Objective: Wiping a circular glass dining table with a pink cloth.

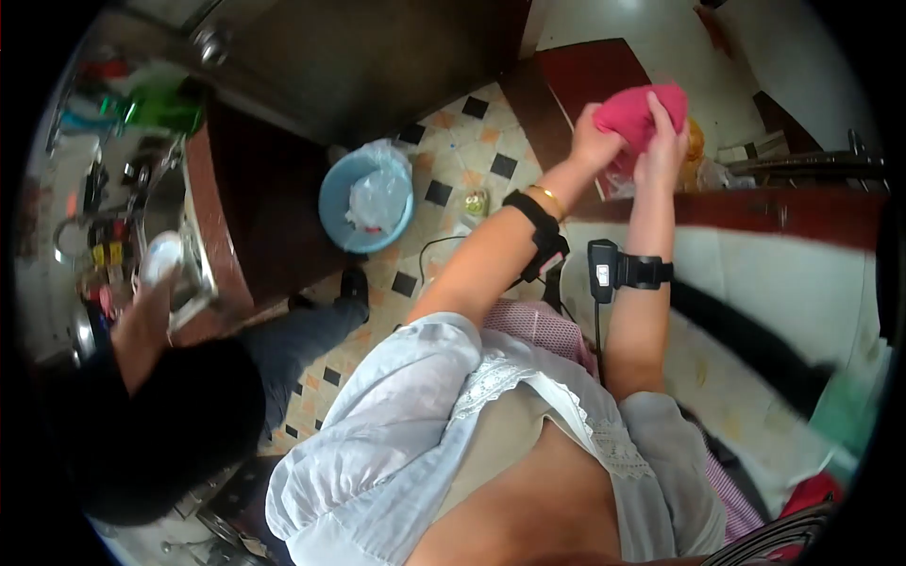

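Observation:
Both my hands grip a bunched pink cloth (637, 108) at the upper right of the view, held out at the end of my raised forearms. My left hand (593, 143) holds its left side, and my right hand (662, 141) is wrapped on its right side, fingers over the cloth. Behind and below the cloth are a yellow item (696, 141) and some crumpled clear plastic (717, 175), by a red-brown wooden edge (755, 203). Black straps with small boxes sit on both forearms.
A co-worker's hand (142, 316) holds a white round item at the sink (189, 288) on the left; their dark trouser leg stands beside me. A blue bucket (335, 212) with plastic bags sits on the tiled floor. A dark cabinet (255, 203) flanks it.

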Available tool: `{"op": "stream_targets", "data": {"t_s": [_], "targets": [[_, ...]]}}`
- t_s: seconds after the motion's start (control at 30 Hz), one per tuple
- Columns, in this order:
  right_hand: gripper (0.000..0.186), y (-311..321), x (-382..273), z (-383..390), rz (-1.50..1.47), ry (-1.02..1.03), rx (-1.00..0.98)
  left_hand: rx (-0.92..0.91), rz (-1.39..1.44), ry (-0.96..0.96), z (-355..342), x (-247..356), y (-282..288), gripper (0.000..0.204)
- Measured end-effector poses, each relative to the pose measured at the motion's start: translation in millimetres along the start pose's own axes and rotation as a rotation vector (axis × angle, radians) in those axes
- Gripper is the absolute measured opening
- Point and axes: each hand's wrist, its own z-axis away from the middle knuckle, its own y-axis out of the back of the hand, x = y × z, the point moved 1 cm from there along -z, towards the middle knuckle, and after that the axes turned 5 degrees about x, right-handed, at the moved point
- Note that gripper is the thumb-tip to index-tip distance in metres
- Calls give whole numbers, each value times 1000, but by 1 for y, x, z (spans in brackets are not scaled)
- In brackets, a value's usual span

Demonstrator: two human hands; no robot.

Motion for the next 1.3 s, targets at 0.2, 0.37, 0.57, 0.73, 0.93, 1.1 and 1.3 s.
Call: {"op": "stream_targets", "data": {"t_s": [0.2, 0.37, 0.57, 0.73, 0.93, 1.1, 1.3], "targets": [[36, -18, -18, -145, -20, -20, 165, -194, -284, 16, -134, -1, -96, 58], [41, -35, -31, -242, -19, 79, 319, -344, -250, 67, -219, 13, -167, 57], [57, -21, -18, -385, 25, 84, 476, -579, -201, 215, -338, -19, -257, 63], [63, -12, -25, -540, 70, -62, 449, -805, -428, -9, -469, 4, -345, 82], [46, -46, -23, -706, -79, -137, 476, -778, -291, 178, -621, 50, -408, 75], [40, -44, -13, -831, -178, -102, 437, -356, -325, 135, -779, 47, -420, 37], [45, -31, -10, -1008, -112, 82, 489, 62, -162, 132, -980, 69, -438, 31]]}}
